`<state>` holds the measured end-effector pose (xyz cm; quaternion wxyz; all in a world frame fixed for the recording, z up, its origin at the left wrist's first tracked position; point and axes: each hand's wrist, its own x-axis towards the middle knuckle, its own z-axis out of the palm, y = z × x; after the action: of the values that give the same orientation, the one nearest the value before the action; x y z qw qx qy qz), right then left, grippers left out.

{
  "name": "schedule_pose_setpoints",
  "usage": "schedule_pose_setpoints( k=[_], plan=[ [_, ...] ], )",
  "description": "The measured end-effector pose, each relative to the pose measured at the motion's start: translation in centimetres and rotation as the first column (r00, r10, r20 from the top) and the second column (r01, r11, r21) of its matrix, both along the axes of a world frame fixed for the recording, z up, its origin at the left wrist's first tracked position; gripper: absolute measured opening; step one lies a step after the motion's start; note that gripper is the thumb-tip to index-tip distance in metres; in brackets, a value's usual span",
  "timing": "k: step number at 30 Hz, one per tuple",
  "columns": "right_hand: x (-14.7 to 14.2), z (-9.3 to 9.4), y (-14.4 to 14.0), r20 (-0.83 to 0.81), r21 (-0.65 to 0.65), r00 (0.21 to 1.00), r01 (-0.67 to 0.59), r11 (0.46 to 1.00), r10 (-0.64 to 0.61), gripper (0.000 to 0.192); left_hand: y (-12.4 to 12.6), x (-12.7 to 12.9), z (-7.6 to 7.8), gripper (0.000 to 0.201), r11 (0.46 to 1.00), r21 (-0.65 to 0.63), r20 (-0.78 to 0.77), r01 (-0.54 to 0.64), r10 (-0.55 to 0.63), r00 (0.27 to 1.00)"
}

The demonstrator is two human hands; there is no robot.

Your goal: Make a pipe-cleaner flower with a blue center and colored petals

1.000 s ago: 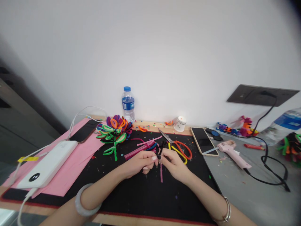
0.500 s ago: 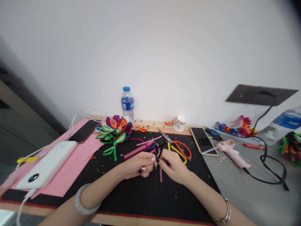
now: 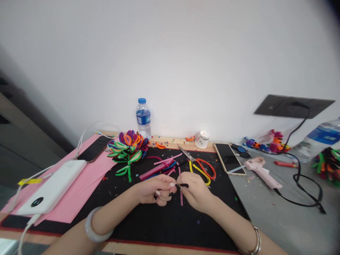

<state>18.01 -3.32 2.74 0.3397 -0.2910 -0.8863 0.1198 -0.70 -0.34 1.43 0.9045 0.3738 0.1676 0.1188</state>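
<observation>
Over the black mat, my left hand and my right hand meet fingertip to fingertip. Both pinch a short black pipe cleaner, partly covered by the fingers. Just beyond the hands lies a bunch of pink and blue pipe cleaners, and one pink strip passes beneath the right hand. Scissors with red and yellow handles rest open behind my right hand. To the left stands a colourful pipe-cleaner flower with green leaves.
On the left, a white power bank and a dark phone lie on pink sheets. A water bottle and paper cup stand by the wall. Rightward are another phone and a pink glue gun with its cord.
The black pipe cleaner has swung from pointing upward to lying nearly level between the fingertips. My right hand has turned slightly and dropped a little.
</observation>
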Motion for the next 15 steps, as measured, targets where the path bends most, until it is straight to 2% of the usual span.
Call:
schedule_pose_setpoints(
  k=[5, 11, 15],
  plan=[
    [-0.2, 0.3, -0.4, -0.110, -0.023, 0.994, -0.027, 0.999, 0.024, 0.017, -0.1, 0.1, 0.5, 0.021, 0.999, 0.004, 0.015, 0.033, -0.033, 0.999],
    [-0.5, 1.2, -0.7, -0.115, -0.206, 0.988, 0.078, 0.975, -0.104, 0.030, -0.1, 0.1, 0.3, 0.022, 0.998, 0.058, -0.013, 0.007, -0.006, 1.000],
    [-0.6, 1.7, -0.5, -0.163, -0.346, 0.980, 0.047, 0.937, -0.110, 0.033, -0.2, 0.3, 0.0, 0.021, 0.995, 0.091, -0.022, -0.047, 0.049, 0.999]
  ],
)
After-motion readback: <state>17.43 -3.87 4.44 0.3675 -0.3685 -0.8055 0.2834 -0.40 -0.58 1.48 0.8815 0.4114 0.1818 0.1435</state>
